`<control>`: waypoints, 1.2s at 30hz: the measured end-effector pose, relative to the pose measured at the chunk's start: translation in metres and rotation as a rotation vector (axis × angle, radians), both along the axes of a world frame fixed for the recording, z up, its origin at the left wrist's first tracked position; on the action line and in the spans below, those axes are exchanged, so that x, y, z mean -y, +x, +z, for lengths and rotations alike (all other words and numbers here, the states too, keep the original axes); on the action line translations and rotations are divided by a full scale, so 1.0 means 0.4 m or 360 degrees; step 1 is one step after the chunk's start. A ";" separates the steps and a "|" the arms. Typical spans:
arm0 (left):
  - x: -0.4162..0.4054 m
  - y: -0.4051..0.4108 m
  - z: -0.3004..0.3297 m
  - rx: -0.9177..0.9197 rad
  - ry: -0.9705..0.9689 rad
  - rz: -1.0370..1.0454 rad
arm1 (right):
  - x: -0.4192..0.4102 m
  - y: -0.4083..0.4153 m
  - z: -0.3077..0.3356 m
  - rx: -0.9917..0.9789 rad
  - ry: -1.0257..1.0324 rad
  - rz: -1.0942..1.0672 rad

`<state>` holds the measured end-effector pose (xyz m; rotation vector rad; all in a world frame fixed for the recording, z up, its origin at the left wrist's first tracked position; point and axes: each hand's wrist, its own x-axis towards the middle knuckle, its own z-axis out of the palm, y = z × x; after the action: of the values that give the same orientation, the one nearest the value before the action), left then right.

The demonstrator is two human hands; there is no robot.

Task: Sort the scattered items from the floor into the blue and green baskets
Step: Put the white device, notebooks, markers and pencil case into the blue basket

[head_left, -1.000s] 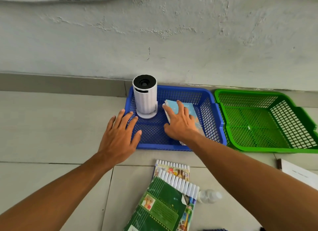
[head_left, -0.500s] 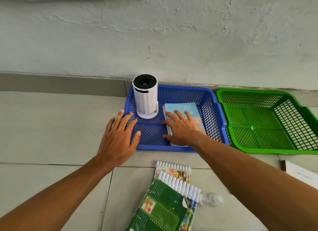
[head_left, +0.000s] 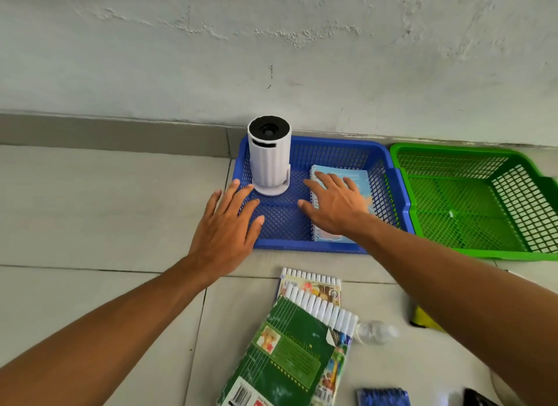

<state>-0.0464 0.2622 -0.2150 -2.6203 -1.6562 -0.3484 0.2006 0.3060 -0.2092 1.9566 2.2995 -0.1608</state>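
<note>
Down on the tiled floor, the blue basket sits against the wall with the green basket touching its right side, and the green one looks to hold nothing. In the blue one a white cylindrical device stands upright at the back left, and a light blue spiral notebook lies flat on the right. The right hand rests flat on that notebook, fingers straight and spread, not gripping. The left hand hovers over the basket's left near corner, fingers likewise apart and holding nothing; I cannot tell whether it touches the rim. Waiting on the floor nearer the person are a green-covered book lying over two marker packs, with a small clear bottle just beside them. I'd judge the book light and floppy, best taken by its spine edge or slid up from a free corner. The marker packs look slippery in their plastic sleeves, so a pinch across the width would suit. The bottle will probably roll if nudged; take it around the body.
</note>
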 end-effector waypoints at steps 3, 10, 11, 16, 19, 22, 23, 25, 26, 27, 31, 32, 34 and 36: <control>0.001 -0.004 0.013 -0.0087 0.0002 -0.0070 | 0.036 -0.013 0.023 -0.0106 0.0120 0.0062; 0.047 -0.037 0.051 -0.0412 -0.0036 -0.0418 | 0.216 -0.072 0.064 -0.0302 0.0342 0.0345; 0.054 -0.041 0.062 -0.0465 -0.0066 -0.0459 | 0.248 -0.082 0.074 -0.0305 0.0373 0.0404; 0.067 -0.048 0.091 -0.0601 -0.0122 -0.0521 | 0.401 -0.111 0.105 -0.0236 0.0162 0.0814; 0.079 -0.052 0.076 -0.0627 -0.0190 -0.0529 | 0.482 -0.124 0.084 -0.0207 -0.0103 0.0886; 0.091 -0.065 0.058 -0.0656 -0.0254 -0.0550 | 0.544 -0.140 0.054 -0.0284 -0.0249 0.0942; 0.093 -0.066 0.056 -0.0665 -0.0271 -0.0557 | 0.563 -0.150 0.049 -0.0298 -0.0298 0.0999; 0.090 -0.066 0.060 -0.0643 -0.0319 -0.0536 | 0.595 -0.178 0.045 -0.0299 -0.0362 0.1187; 0.088 -0.065 0.063 -0.0623 -0.0339 -0.0529 | 0.611 -0.197 0.044 -0.0321 -0.0370 0.1294; 0.087 -0.064 0.064 -0.0605 -0.0341 -0.0524 | 0.626 -0.219 0.042 -0.0341 -0.0376 0.1400; 0.092 -0.054 0.061 -0.0583 -0.0345 -0.0511 | 0.675 -0.296 0.005 -0.0215 -0.0463 0.1775; 0.089 -0.050 0.063 -0.0587 -0.0344 -0.0511 | 0.679 -0.305 -0.010 -0.0126 -0.0484 0.1810; 0.085 -0.046 0.065 -0.0587 -0.0333 -0.0511 | 0.676 -0.320 -0.024 0.0004 -0.0479 0.1792; 0.084 -0.047 0.061 -0.0583 -0.0316 -0.0512 | 0.671 -0.331 -0.029 0.0046 -0.0464 0.1741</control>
<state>-0.0651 0.2285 -0.1907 -2.8682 -1.2138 0.2958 0.0682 0.0377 -0.2206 0.4087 2.7383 -0.3119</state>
